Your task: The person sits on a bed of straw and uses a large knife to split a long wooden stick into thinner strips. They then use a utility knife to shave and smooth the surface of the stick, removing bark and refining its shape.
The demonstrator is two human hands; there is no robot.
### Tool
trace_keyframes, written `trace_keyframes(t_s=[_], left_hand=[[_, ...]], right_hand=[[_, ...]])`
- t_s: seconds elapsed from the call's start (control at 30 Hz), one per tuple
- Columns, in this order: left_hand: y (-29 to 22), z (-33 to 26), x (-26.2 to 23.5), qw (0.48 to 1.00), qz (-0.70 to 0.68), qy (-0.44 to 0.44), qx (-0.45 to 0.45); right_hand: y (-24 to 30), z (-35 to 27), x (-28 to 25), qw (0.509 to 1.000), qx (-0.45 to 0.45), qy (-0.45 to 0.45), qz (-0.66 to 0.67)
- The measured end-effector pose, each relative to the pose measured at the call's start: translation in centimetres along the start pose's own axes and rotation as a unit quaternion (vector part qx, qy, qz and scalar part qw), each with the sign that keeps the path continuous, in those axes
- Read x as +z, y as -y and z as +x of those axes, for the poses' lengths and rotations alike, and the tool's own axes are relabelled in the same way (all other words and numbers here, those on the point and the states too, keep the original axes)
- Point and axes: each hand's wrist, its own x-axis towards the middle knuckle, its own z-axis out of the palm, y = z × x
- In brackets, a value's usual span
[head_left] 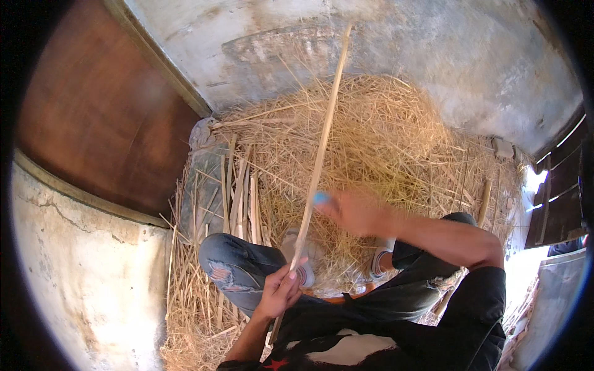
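Between wall [433, 55] and knees [218, 248], open room over straw [396, 117]: left hand [279, 293] closed round pale strip [322, 145], right hand [359, 211] (blurred, grip unclear)

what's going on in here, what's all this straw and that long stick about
A person sits with knees bent, the left hand gripping a long pale strip near its lower end, so that it slants up and away. The right hand is blurred beside the strip's middle, with something small and blue at its fingers, too blurred to identify. Loose straw lies heaped toward the wall, and more strips lie by the left knee.
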Motion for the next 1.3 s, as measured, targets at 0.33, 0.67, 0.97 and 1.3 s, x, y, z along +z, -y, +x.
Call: trace_keyframes(t_s=[0.33,0.67,0.97,1.3], left_hand=[[1.0,-2.0,-2.4,0.999,0.023,0.01,-0.027],[1.2,-6.0,-4.4,0.987,0.139,0.012,-0.086],[2.0,-8.0,-4.8,0.987,0.056,0.048,-0.144],[2.7,-8.8,-6.1,0.984,-0.023,0.052,-0.171]], right_hand=[[-2.0,2.0,-2.9,0.998,0.037,-0.016,-0.045],[-11.9,5.5,-9.6,0.964,0.198,-0.175,0.004],[-20.1,2.4,-15.5,0.917,0.238,-0.293,-0.127],[-17.0,2.1,-14.8,0.89,0.245,-0.326,-0.203]])
